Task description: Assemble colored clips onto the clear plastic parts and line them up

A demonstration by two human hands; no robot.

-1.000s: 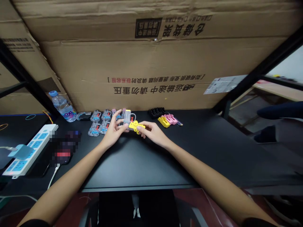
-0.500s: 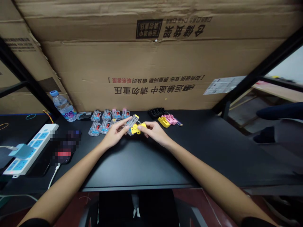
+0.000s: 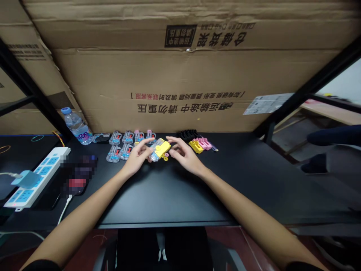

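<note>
My left hand [image 3: 138, 157] grips a small clear plastic case [image 3: 154, 155] between thumb and fingers, tilted above the dark table. A flat yellow plastic piece [image 3: 163, 148] with a round boss lies along the case's right side. My right hand [image 3: 184, 155] is just right of it, fingers curved and apart. Its index finger and thumb are close to the yellow piece's corner; whether they touch it I cannot tell. Small yellow and pink rings [image 3: 166, 158] lie on the table just below the case. Behind my left hand sit several similar clear cases [image 3: 113, 153] with red and blue parts inside.
Black parts [image 3: 187, 134], yellow parts [image 3: 196, 146] and pink parts [image 3: 203, 143] are grouped at the back right. A water bottle [image 3: 77, 126], a power strip [image 3: 39, 177] and a phone [image 3: 80, 175] with a cable occupy the left. Cardboard [image 3: 183, 75] walls off the back.
The yellow piece has turned and now lies along the clear case. My right hand's fingers have come off its face and spread apart. Rings below the case show more.
</note>
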